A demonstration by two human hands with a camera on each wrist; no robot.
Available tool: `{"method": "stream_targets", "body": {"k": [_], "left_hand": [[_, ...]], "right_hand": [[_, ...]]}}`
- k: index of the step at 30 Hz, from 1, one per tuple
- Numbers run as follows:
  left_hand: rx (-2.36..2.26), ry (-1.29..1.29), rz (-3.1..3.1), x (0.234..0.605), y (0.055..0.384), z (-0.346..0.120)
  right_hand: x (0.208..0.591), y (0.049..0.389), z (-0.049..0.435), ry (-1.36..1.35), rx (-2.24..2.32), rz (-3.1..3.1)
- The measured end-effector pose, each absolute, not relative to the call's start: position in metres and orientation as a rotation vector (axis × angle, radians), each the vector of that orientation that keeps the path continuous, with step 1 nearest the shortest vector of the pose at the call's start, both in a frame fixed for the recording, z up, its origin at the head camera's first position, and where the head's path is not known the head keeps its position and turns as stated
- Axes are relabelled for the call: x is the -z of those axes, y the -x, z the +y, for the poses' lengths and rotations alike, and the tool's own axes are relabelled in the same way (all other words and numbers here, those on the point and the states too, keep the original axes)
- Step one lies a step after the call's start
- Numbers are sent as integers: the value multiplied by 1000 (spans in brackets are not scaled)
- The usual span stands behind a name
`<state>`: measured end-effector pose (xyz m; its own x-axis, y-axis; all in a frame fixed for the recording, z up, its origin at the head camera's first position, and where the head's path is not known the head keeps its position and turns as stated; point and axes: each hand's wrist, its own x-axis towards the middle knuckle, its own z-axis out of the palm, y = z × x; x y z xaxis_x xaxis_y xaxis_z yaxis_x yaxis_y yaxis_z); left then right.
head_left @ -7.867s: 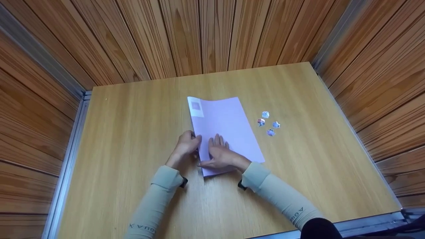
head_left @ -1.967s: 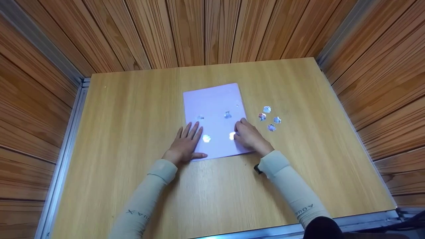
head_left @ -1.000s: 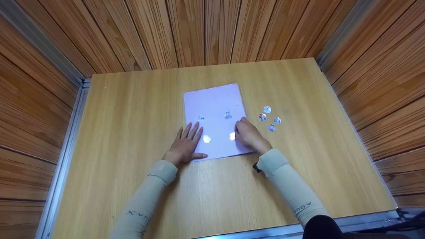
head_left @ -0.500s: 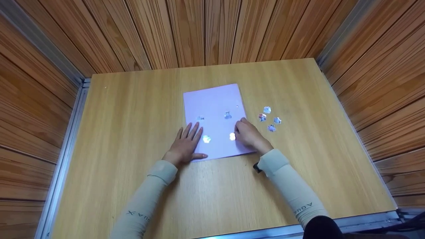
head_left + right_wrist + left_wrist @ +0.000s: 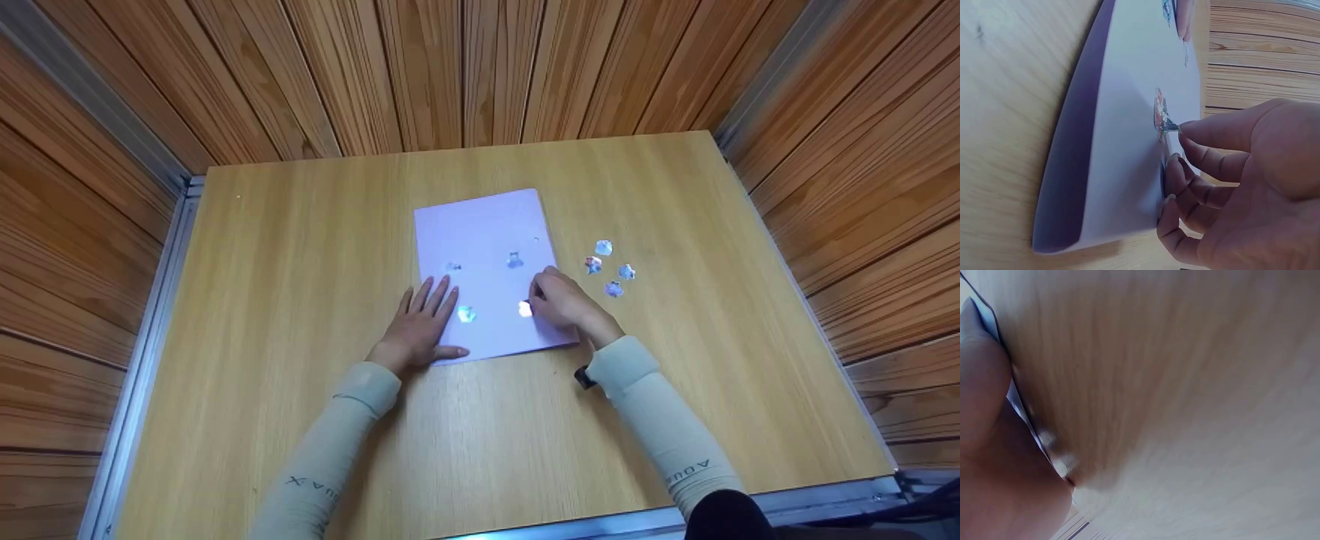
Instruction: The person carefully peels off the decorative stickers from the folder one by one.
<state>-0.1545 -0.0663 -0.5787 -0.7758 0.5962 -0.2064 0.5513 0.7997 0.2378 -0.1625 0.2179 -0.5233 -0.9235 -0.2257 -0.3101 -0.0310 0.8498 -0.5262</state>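
Observation:
A lavender folder (image 5: 480,225) lies on the table, with several shiny stickers on its cover. My left hand (image 5: 416,326) rests flat at its lower left, fingers spread, just beside one iridescent sticker (image 5: 466,314). Over the lower right part, my right hand (image 5: 561,301) pinches the edge of a sticker (image 5: 524,308) between thumb and index finger. In the right wrist view that sticker (image 5: 1159,112) has one corner raised from the cover at the fingertips (image 5: 1186,130). Two more stickers, a bear-like one (image 5: 514,259) and a small one (image 5: 454,266), sit higher up.
Several loose shiny stickers (image 5: 613,289) lie on the wooden table (image 5: 300,247) right of the folder. Wood-panelled walls (image 5: 427,75) stand behind and at both sides. A metal rail (image 5: 142,360) runs along the left edge.
The folder has been turned from its plain, labelled side to the side with stickers. Lately my right hand has shifted slightly at the lower right sticker; the left stays put.

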Motion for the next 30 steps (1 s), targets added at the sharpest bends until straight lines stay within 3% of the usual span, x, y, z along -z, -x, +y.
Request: {"method": "stream_targets", "body": {"k": [30], "left_hand": [[-263,-890,2720,578,154,-67]], "right_hand": [[516,159,221,203,874,2612]]}}
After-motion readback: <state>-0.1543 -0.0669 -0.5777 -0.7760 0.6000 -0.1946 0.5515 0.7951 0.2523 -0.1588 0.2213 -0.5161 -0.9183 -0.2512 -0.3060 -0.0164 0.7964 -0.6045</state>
